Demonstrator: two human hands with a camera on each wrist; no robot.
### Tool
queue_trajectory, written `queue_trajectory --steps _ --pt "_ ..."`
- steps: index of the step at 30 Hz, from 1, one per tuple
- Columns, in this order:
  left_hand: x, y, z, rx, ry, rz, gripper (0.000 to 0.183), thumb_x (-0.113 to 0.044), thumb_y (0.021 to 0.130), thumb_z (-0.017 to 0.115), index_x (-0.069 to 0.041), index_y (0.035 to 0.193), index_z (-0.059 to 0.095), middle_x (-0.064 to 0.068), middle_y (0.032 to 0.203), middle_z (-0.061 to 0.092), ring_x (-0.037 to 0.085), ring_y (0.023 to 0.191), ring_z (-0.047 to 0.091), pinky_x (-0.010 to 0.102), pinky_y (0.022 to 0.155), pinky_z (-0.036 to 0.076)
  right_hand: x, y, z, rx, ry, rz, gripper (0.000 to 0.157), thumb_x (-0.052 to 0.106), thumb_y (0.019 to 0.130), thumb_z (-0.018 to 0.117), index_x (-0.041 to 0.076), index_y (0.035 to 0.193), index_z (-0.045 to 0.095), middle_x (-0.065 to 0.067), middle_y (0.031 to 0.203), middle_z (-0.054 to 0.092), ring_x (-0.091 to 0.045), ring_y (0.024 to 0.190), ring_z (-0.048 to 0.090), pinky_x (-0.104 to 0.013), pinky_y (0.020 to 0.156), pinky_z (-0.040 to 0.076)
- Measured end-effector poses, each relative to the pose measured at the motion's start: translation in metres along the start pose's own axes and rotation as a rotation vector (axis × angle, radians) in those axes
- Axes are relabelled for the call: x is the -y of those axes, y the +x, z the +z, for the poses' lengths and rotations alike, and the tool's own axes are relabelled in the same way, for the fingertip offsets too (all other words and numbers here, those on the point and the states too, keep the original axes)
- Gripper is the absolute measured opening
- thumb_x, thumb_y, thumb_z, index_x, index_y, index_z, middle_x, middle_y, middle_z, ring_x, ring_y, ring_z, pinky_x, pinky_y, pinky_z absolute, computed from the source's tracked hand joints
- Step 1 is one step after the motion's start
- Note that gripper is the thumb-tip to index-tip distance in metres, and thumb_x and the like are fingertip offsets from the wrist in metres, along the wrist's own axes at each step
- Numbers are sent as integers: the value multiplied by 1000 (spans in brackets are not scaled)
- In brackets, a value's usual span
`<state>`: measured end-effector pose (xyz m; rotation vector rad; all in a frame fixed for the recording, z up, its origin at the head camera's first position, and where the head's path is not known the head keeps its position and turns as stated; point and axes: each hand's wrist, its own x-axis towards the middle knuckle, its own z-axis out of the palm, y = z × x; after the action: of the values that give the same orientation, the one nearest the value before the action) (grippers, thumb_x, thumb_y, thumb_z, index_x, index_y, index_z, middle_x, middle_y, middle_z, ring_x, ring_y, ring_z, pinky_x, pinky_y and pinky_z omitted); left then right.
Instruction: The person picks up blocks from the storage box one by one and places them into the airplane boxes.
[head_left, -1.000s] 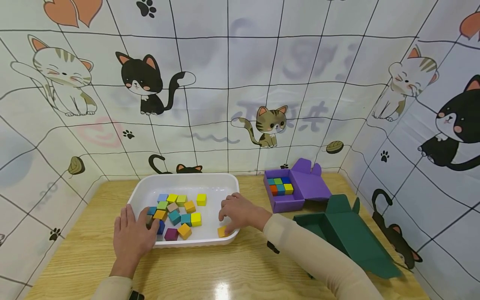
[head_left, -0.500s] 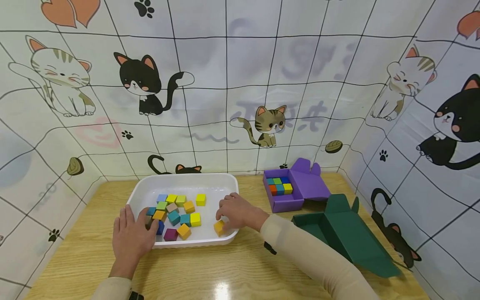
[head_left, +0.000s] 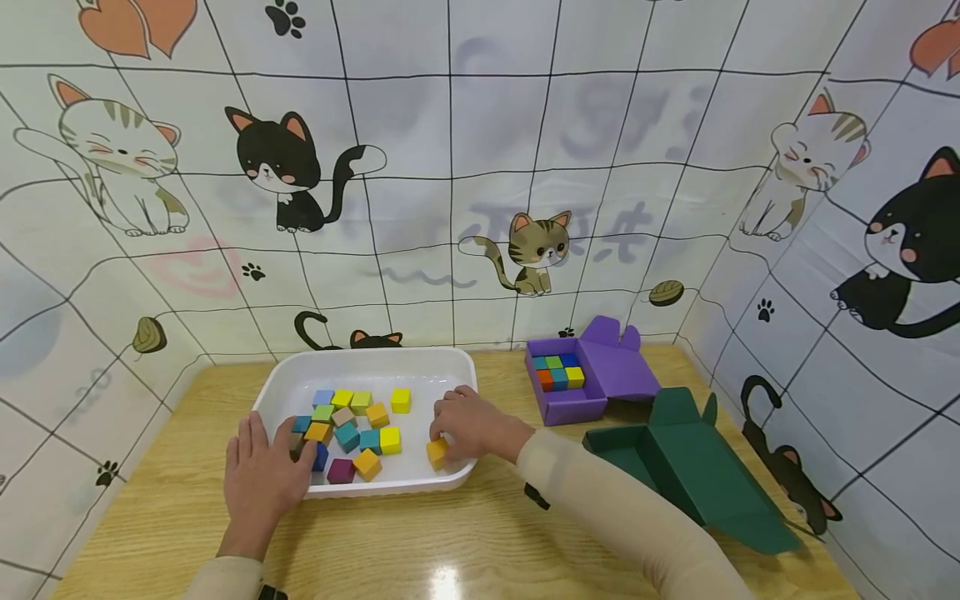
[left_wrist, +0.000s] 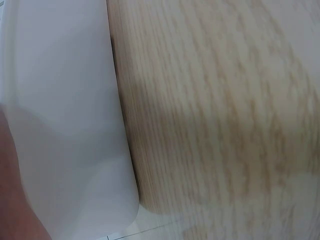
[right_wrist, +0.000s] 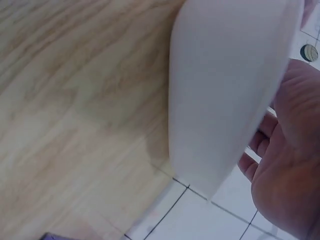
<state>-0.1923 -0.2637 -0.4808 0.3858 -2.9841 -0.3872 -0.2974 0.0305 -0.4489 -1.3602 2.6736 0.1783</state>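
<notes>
Orange cube-shaped block (head_left: pixel 437 455), sitting tilted inside the right end of the white plastic tray (head_left: pixel 375 360), and your right hand (head_left: pixel 474 425) pinches it, thumb and fingers parted just its width! Your left hand (head_left: pixel 262 477) rests over the tray's left rim, fingers loosely spread. Behind the tray, cat-printed white sheeting (head_left: pixel 420 208) carries pale blue-grey letter-like marks (head_left: pixel 626 233), too faint to read.

- Our left hand (head_left: pixel 262 475), back turned up, reaches forward with its fingers extended and thumb spread.
- Our left wrist (head_left: pixel 246 533) rises from a beige sleeve (head_left: pixel 225 577) at the bottom of the head view.
- Our right hand (head_left: pixel 472 429) points leftward, fingers bent; its palm side shows in the right wrist view.
- Our right forearm (head_left: pixel 630 508), beige-clad, slants in from lower right.
</notes>
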Motion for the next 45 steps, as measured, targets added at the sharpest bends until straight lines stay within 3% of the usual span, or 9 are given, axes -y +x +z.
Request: queue_trajectory --steps 10,16,25,35,45 --pt "3 -1 4 -14 -8 4 60 -44 99 41 -3 143 38 39 156 3 54 145 3 65 119 2 -26 -9 -15 -72 33 62 29 48 86 70 34 111 71 9 110 62 -15 109 50 -40 109 35" --pt "4 -2 3 -8 -1 0 61 -44 99 40 -3 144 37 39 156 2 54 145 3 65 119 2 -50 -24 -26 -147 117 121 32 47 86 70 29 112 71 6 110 61 -18 115 50 -47 114 32" --pt "5 -1 3 -14 -2 -3 60 -42 99 41 -3 143 37 39 156 1 54 145 1 65 119 2 -88 -48 -37 -276 180 217 35 41 86 72 22 115 70 1 111 63 -21 107 53 -52 111 33" --pt "3 -1 0 -1 4 -2 60 -43 99 41 -4 144 36 38 156 2 54 145 2 65 119 1 -125 -83 -38 -265 122 349 34 38 86 72 20 115 72 -3 109 64 -28 107 54 -55 108 35" --pt "1 0 0 -16 0 15 60 -43 99 41 -4 144 38 39 155 4 54 145 5 66 119 4 -148 -106 -16 -150 61 456 31 32 87 73 17 114 73 -11 116 65 -36 115 53 -61 106 34"
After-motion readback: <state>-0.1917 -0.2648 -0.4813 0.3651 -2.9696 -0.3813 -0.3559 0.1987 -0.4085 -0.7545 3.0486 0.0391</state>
